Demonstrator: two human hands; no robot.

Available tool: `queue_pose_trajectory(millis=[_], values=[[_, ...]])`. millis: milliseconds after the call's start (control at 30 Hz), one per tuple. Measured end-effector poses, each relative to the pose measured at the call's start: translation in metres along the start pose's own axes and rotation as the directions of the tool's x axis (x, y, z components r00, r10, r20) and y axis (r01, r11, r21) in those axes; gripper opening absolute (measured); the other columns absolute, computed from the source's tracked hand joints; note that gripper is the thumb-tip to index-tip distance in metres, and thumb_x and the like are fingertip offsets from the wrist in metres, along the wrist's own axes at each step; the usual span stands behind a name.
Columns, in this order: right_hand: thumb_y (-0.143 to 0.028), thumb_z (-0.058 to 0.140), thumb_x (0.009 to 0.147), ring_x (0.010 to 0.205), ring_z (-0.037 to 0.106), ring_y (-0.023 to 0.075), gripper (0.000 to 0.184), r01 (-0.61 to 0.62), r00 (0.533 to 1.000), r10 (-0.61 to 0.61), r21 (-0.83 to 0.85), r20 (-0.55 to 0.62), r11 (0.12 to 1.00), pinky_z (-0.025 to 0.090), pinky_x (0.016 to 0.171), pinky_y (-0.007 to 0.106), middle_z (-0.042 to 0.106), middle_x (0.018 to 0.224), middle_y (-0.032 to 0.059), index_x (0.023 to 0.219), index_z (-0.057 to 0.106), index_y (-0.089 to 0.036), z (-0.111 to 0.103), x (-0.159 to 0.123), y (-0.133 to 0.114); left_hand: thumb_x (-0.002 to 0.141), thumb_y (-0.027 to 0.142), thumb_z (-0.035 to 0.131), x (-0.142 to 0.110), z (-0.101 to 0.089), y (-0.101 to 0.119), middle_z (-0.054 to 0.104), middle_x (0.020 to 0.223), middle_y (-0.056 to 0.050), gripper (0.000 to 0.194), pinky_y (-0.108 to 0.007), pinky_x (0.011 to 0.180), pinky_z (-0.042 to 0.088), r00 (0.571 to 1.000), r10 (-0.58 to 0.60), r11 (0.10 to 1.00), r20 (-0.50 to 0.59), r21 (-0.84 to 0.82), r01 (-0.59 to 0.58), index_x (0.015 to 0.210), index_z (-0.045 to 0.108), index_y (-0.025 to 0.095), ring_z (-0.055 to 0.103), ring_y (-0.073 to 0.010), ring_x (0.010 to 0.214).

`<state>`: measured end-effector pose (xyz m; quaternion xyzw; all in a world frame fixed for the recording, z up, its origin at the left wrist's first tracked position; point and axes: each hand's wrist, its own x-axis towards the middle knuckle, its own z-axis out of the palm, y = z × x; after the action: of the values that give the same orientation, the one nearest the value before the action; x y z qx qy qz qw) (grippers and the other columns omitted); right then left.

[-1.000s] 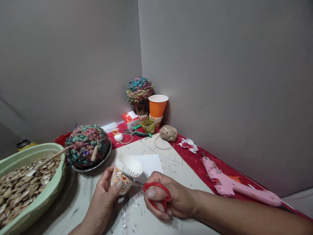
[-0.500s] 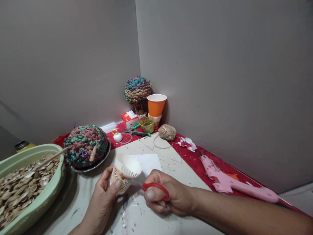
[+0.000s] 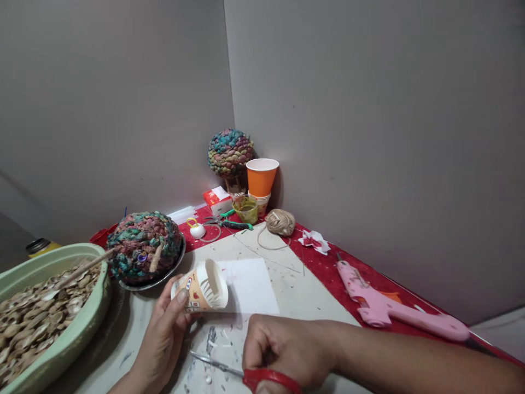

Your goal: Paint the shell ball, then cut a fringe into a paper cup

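My left hand (image 3: pixel 166 323) grips a printed paper cup (image 3: pixel 198 290), tilted with its mouth toward the right. Narrow slits run along part of the cup's rim, leaving thin strips. In my right hand (image 3: pixel 283 347) is a pair of scissors (image 3: pixel 221 365) with red handles, held below and to the right of the cup. The blades point left and stand apart from the cup. A sheet of white paper (image 3: pixel 252 287) lies on the table behind my hands.
A green basket of shells (image 3: pixel 53 323) stands at left, beside a coloured ball (image 3: pixel 141 246) in a metal bowl. Twine (image 3: pixel 280 222), pliers (image 3: pixel 235 224), an orange cup (image 3: pixel 262 178) and another coloured ball (image 3: pixel 231 153) sit behind. A pink glue gun (image 3: pixel 394 312) lies at right.
The scissors have come away from the cup's rim and moved down toward me with my right hand. My left hand has shifted slightly left and tipped the cup more onto its side.
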<state>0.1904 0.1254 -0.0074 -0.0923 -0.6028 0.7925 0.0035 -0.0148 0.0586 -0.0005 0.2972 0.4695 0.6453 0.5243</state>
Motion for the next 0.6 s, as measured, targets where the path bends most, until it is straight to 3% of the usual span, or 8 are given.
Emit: queue_pose_trajectory(millis=[133, 233, 367, 600], values=[[-0.051, 0.093, 0.054, 0.037, 0.033, -0.0002, 0.057, 0.099, 0.995, -0.099, -0.005, 0.035, 0.995, 0.027, 0.035, 0.009, 0.041, 0.04, -0.0078, 0.049, 0.055, -0.01, -0.0002, -0.0034, -0.0034, 0.085, 0.034, 0.072, 0.0032, -0.0055, -0.0005, 0.072, 0.12, -0.006, 0.035, -0.028, 0.079, 0.056, 1.0, 0.01, 1.0, 0.021, -0.025, -0.009, 0.118, 0.067, 0.024, 0.067, -0.021, 0.099], [-0.056, 0.087, 0.061, 0.034, 0.038, 0.0022, 0.055, 0.145, 0.989, -0.144, 0.055, -0.023, 0.988, 0.028, 0.033, 0.012, 0.048, 0.041, -0.0047, 0.052, 0.059, -0.01, -0.0003, -0.006, -0.0051, 0.082, 0.033, 0.075, 0.0037, -0.0073, 0.0009, 0.071, 0.121, -0.006, 0.036, -0.027, 0.079, 0.056, 1.0, -0.003, 1.0, -0.02, -0.029, 0.002, 0.116, 0.07, 0.023, 0.066, -0.0222, 0.104], [-0.061, 0.084, 0.06, 0.031, 0.037, 0.0034, 0.057, 0.173, 0.978, -0.157, 0.111, -0.139, 0.979, 0.026, 0.031, 0.015, 0.053, 0.042, -0.0014, 0.053, 0.062, -0.009, -0.0008, -0.006, -0.0027, 0.08, 0.033, 0.075, 0.0024, -0.0064, 0.0046, 0.073, 0.113, -0.007, 0.038, -0.028, 0.079, 0.056, 1.0, -0.003, 0.999, -0.012, -0.039, 0.003, 0.116, 0.071, 0.021, 0.067, -0.0226, 0.099], [-0.066, 0.08, 0.064, 0.034, 0.038, 0.0045, 0.06, 0.133, 0.977, -0.137, -0.036, -0.163, 0.99, 0.025, 0.033, 0.016, 0.05, 0.042, -0.0012, 0.051, 0.058, -0.011, -0.0063, -0.0081, -0.0002, 0.077, 0.03, 0.078, 0.003, -0.0063, 0.0064, 0.074, 0.099, -0.003, 0.03, -0.024, 0.075, 0.054, 0.997, 0.061, 0.993, -0.044, -0.102, -0.065, 0.105, 0.07, 0.021, 0.067, -0.0174, 0.086]])
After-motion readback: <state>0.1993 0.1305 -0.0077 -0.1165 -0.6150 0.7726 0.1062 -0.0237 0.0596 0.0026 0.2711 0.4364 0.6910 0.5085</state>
